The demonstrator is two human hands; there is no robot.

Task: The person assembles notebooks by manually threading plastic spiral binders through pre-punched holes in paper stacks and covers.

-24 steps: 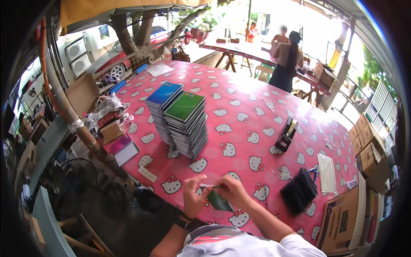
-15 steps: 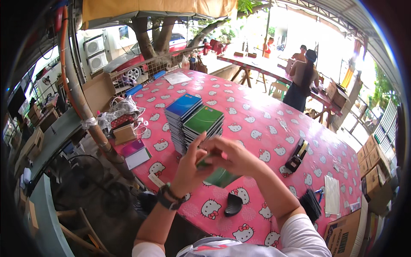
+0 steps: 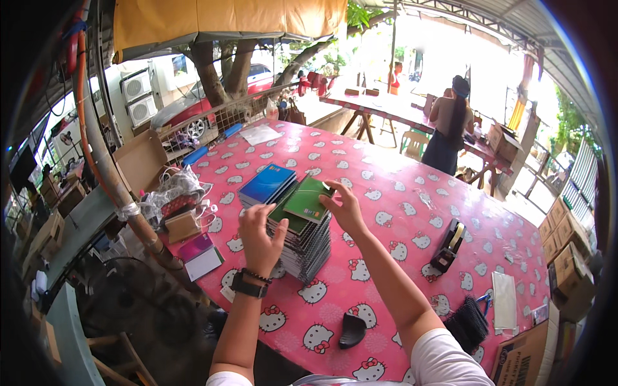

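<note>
Two piles of spiral-bound notebooks stand side by side on the table, one topped by a blue notebook (image 3: 266,182) and the other a taller-looking green pile (image 3: 308,251). A green notebook (image 3: 306,198) lies turned at an angle over the green pile's top. My right hand (image 3: 344,209) pinches its right edge between thumb and fingers. Beside the pile's left side is my left hand (image 3: 261,238), its thumb and fingers apart and nothing in it. Its fingertips are close to the top green covers; whether they touch is unclear.
The pink patterned table (image 3: 386,309) carries a tape dispenser (image 3: 447,246), a black curved object (image 3: 352,330), black spiral bindings (image 3: 468,325) and a pale flat packet (image 3: 504,300). A purple-and-white notepad (image 3: 201,257) lies at the left edge. Cardboard boxes (image 3: 571,273) stand right. A person (image 3: 449,128) stands far off.
My hands have moved away from in front of me to the green pile and spread apart. The green notebook, blurred between them before, now lies over the pile's top.
</note>
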